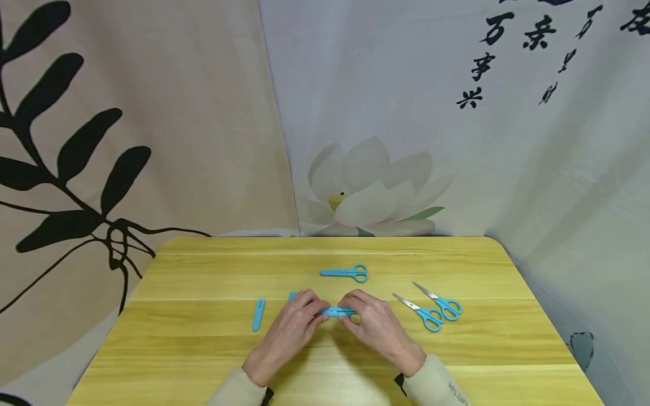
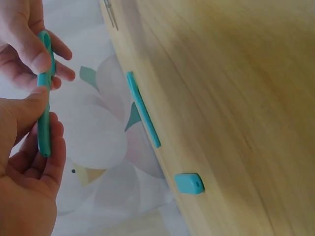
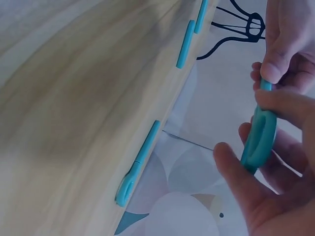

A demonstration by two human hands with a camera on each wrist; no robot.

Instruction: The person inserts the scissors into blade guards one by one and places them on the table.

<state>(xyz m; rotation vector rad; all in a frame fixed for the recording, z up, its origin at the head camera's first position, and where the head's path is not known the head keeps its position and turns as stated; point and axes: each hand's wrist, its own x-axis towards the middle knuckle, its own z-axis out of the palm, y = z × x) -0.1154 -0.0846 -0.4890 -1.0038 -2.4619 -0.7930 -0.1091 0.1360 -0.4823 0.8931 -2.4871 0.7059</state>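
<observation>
Blue plastic scissors [image 1: 336,312] lie sideways between a person's two bare hands, raised over the middle of the table [image 1: 315,375]. The left hand [image 1: 293,320] pinches the cover [image 2: 44,133] over the blades, thumb on top and fingers beneath. The right hand [image 1: 374,321] grips the handle end between thumb and fingers. How far the cover is seated cannot be told.

The held pair looks light and stiff, and its smooth plastic may slip a little. The safest holds would be the cover's closed end and the finger loops, with skin kept off any bare edge.

On the far middle of the table lies a covered pair [image 1: 344,273], loops to the right. A loose cover [image 1: 258,315] lies to the left; a second cover [image 1: 292,295] sits just beyond the left hand, partly hidden by it, and could be knocked. To the right are two bare pairs, a nearer one [image 1: 419,309] and a farther one [image 1: 438,298]. Their points face left and away; the nearer tip is close beside the right hand and could prick it.

Behind hangs printed cloth [image 1: 213,113].
</observation>
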